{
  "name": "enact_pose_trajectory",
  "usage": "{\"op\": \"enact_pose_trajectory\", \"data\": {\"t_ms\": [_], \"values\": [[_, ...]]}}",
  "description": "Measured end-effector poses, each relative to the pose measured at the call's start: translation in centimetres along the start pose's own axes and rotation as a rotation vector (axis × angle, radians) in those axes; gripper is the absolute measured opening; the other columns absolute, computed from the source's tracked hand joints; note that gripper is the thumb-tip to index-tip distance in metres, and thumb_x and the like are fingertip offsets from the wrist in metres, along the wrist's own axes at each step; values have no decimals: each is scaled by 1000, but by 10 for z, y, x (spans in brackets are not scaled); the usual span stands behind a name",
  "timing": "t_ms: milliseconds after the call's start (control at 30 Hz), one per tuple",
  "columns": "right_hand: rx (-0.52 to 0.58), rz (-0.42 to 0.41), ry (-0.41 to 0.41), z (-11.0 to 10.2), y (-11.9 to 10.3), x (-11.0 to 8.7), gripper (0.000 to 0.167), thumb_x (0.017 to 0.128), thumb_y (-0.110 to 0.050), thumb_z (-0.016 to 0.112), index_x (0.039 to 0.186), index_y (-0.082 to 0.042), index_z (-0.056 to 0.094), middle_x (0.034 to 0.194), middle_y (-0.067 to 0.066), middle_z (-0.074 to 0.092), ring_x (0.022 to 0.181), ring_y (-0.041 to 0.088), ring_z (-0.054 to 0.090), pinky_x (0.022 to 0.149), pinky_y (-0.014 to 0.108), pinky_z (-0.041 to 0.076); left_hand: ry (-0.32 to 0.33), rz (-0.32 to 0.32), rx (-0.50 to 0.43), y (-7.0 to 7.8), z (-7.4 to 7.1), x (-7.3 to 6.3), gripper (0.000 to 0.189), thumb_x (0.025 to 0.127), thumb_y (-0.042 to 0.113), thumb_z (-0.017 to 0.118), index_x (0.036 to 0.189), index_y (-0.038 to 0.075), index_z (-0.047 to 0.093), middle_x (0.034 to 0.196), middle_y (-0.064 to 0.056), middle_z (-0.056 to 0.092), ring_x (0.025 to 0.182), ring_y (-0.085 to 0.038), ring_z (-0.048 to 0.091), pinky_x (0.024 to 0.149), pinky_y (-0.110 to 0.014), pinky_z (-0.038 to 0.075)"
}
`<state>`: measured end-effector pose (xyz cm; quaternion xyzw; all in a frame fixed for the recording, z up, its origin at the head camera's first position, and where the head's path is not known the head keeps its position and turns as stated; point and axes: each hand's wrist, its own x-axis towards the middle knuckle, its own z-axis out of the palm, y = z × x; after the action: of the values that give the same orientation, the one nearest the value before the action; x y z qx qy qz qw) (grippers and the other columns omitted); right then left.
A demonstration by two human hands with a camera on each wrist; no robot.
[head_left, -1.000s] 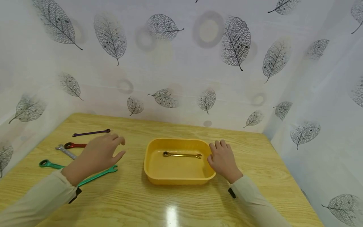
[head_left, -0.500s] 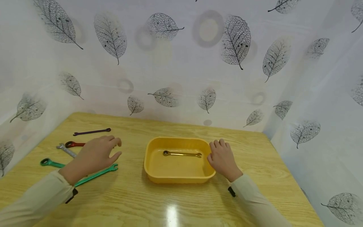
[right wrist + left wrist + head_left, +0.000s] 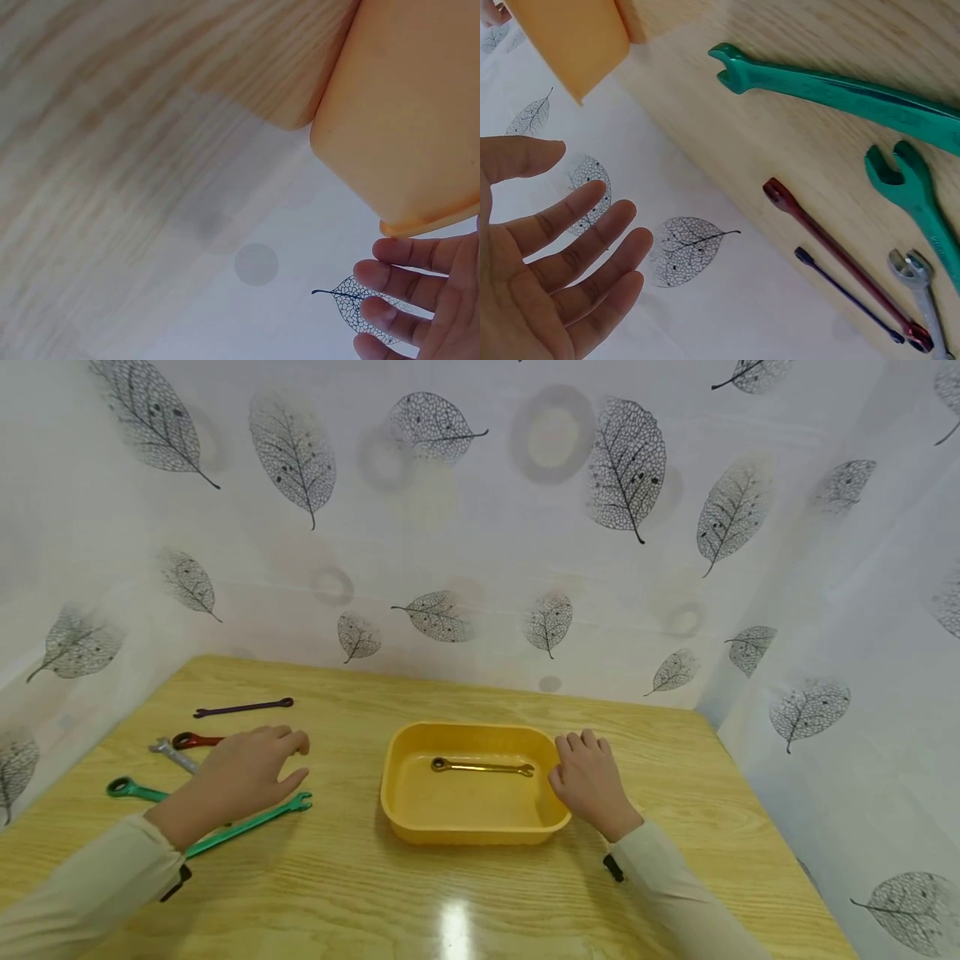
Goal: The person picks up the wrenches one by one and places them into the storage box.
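Observation:
My left hand (image 3: 232,777) hovers over several wrenches at the left, fingers spread and relaxed, holding nothing. Under and around it lie a long green wrench (image 3: 251,828), a second green wrench (image 3: 138,792), a silver wrench (image 3: 174,754), a red wrench (image 3: 197,741) and a purple wrench (image 3: 243,708). The hand partly covers some of them in the head view. My right hand (image 3: 592,785) holds the right rim of a yellow tray (image 3: 480,837), thumb over the inner side, fingers outside. A gold wrench (image 3: 483,768) lies inside the tray.
The wooden table (image 3: 337,893) ends at a leaf-patterned backdrop (image 3: 480,527) behind and at the sides. The left wrist view shows a tray corner (image 3: 577,45) beyond the thumb.
My left hand has drifted left and slightly down over the wrenches, its fingers still relaxed. The right hand, the tray and the gold wrench have stayed in place.

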<state>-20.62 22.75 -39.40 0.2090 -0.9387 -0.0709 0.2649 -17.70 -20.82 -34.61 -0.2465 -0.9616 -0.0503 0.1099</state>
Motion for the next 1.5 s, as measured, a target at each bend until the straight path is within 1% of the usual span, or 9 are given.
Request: {"op": "enact_pose_trajectory", "data": {"t_ms": [200,333,500,600,733,900,1233,1400,1500], "values": [[1,-1,1,1,0,0,10,79,-12,59,84,-4,54,72,8,50,69,25,39,62,33,29,-34,-13,-24,-4,5,-7,26,79,28,73,96,12,61,88,-3,63,54,-3,45,42,-20,32],[2,3,-9,-1,0,0,10,79,-11,59,84,-4,54,73,9,50,70,25,40,62,33,29,-47,-31,-75,-8,10,-12,30,78,28,75,100,11,63,91,-4,65,53,-2,47,43,-20,32],[12,16,-27,-2,-1,1,10,80,-11,59,84,-3,54,73,9,51,71,26,41,63,34,30,-43,-63,-166,-14,14,-20,34,75,26,77,102,10,63,91,-4,66,69,-12,60,52,-25,44],[16,22,-35,-2,0,1,10,80,-12,58,85,-3,54,73,9,51,72,26,42,64,34,30,-43,-92,-233,-16,15,-25,32,76,24,77,100,10,63,90,-1,65,78,-16,61,60,-29,49],[19,25,-32,-1,0,0,11,80,-12,58,86,-3,55,73,9,51,72,26,41,64,34,30,-36,-108,-301,-18,18,-30,31,75,21,78,99,9,62,90,1,65,79,-15,60,64,-27,50],[20,24,-26,-2,-1,1,13,80,-12,59,88,-3,56,75,9,52,73,27,42,64,35,31,-42,-131,-332,-21,22,-36,33,72,22,80,99,9,64,87,3,64,76,-11,60,64,-25,50],[24,21,-22,-2,0,0,12,79,-11,59,87,-3,56,73,9,50,72,26,41,63,34,30,-157,-189,-398,-31,26,-46,32,71,21,80,96,8,65,86,4,64,73,-6,57,61,-22,49],[31,23,-37,-2,0,1,13,79,-11,60,88,-2,56,74,9,50,73,26,41,64,34,31,-222,-193,-383,-38,27,-49,32,70,23,81,94,9,65,83,6,63,70,-2,55,60,-21,47],[30,24,-42,-2,0,1,13,79,-12,60,88,-3,55,74,9,50,72,26,41,64,35,31,-240,-209,-362,-42,28,-51,31,69,23,81,92,10,65,82,6,63,70,-2,54,60,-20,46]]}}
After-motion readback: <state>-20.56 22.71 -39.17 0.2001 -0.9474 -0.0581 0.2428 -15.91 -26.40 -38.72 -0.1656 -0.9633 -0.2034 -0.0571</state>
